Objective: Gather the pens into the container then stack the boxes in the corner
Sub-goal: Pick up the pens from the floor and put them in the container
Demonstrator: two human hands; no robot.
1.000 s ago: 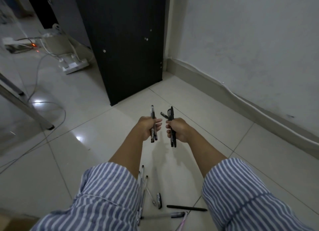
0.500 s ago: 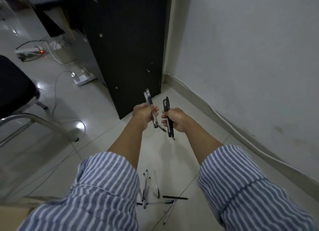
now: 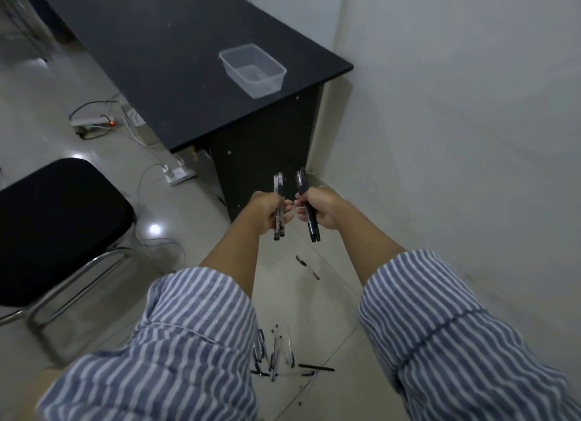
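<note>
My left hand (image 3: 267,210) is closed around a small bunch of clear-barrelled pens (image 3: 278,186), held upright. Beside it, my right hand (image 3: 320,206) grips a bunch of black pens (image 3: 311,228). Both hands hover in front of the black desk's side panel. A clear plastic container (image 3: 253,70) stands with nothing in it on the desk's near right corner, above and beyond my hands. One lone pen (image 3: 307,267) appears below my hands, over the tiled floor. Several more pens (image 3: 276,354) lie scattered on the floor between my sleeves.
The black desk (image 3: 157,59) fills the upper left, against a white wall (image 3: 456,122). A black-seated metal chair (image 3: 53,228) stands at my left. Power strips (image 3: 94,123) and cables lie on the floor under the desk. No boxes are in view.
The view has risen, so the desk top and the clear container now show. Both hands still hold their pens. A lone pen now shows below the hands.
</note>
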